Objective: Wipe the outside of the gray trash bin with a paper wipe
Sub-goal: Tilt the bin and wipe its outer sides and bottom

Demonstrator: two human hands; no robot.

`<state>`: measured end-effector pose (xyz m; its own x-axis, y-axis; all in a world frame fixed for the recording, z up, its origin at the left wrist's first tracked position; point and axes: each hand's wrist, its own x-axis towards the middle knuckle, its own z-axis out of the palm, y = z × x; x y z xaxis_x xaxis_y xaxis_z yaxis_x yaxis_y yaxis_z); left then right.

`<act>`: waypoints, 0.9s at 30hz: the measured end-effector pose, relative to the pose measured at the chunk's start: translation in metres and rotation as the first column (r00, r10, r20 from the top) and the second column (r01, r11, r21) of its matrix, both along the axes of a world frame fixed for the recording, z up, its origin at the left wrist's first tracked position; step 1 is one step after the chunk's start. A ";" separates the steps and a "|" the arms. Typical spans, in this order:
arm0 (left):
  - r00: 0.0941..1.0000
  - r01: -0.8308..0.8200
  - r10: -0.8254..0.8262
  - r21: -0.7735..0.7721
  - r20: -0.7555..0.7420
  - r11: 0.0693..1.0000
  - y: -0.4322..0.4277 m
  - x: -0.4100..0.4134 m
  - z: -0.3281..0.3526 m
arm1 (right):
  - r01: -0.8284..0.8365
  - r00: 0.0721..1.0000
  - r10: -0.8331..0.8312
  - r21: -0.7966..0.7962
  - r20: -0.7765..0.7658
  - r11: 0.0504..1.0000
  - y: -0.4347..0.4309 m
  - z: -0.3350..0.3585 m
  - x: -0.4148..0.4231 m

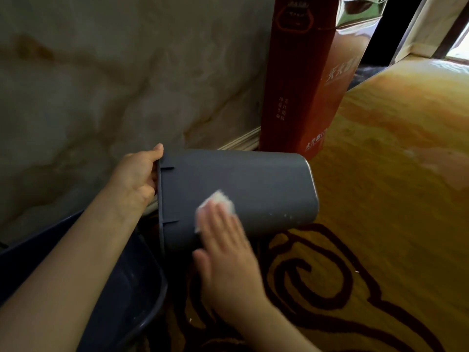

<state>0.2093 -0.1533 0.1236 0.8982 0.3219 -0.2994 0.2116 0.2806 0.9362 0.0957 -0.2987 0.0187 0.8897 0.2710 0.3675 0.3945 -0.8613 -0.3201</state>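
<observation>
The gray trash bin (253, 189) is held on its side above the floor, its rim to the left and its base to the right. My left hand (138, 177) grips the rim, thumb over the top edge. A white paper wipe (220, 201) lies on the bin's side wall, and my right hand (225, 252) presses it there with flat, spread fingers. The hand is blurred. A few pale specks show near the bin's base end.
A tall red cardboard box (302, 80) stands against the marbled wall (101, 85) just behind the bin. A dark blue basin (132, 288) sits below my left forearm. The glossy yellow floor (393, 186) with dark swirl patterns spreads to the right.
</observation>
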 end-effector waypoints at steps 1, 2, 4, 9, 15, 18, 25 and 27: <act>1.000 0.000 0.000 0.013 0.008 1.000 -0.002 0.001 0.002 | -0.036 0.999 0.038 -0.044 0.039 0.998 0.006 -0.003 -0.005; 1.000 0.006 -0.007 0.032 0.018 0.999 -0.004 0.003 0.004 | -0.059 0.996 0.063 -0.065 0.056 0.996 0.007 -0.004 -0.006; 0.999 0.027 -0.030 0.088 0.032 0.996 -0.009 0.006 0.009 | -0.044 0.995 0.049 -0.055 0.088 0.997 -0.007 -0.009 0.001; 0.996 0.023 -0.042 0.226 0.077 0.974 -0.026 0.013 0.018 | 0.369 0.929 -0.363 0.221 -0.070 0.903 -0.077 -0.033 0.015; 0.991 0.040 -0.078 0.327 0.106 0.944 -0.045 0.015 0.024 | 0.465 0.883 -0.444 0.427 -0.155 0.776 -0.115 -0.035 0.039; 0.990 0.041 -0.089 0.370 0.112 0.928 -0.055 0.016 0.023 | 0.506 0.860 -0.445 0.519 -0.249 0.688 -0.119 -0.024 0.064; 0.988 0.080 -0.123 0.368 0.095 0.926 -0.071 0.013 0.015 | 0.498 0.862 -0.319 0.549 -0.393 0.671 -0.134 -0.005 0.123; 0.988 0.081 -0.125 0.380 0.093 0.921 -0.071 0.011 0.012 | 0.476 0.872 -0.284 0.556 -0.398 0.681 -0.128 -0.002 0.131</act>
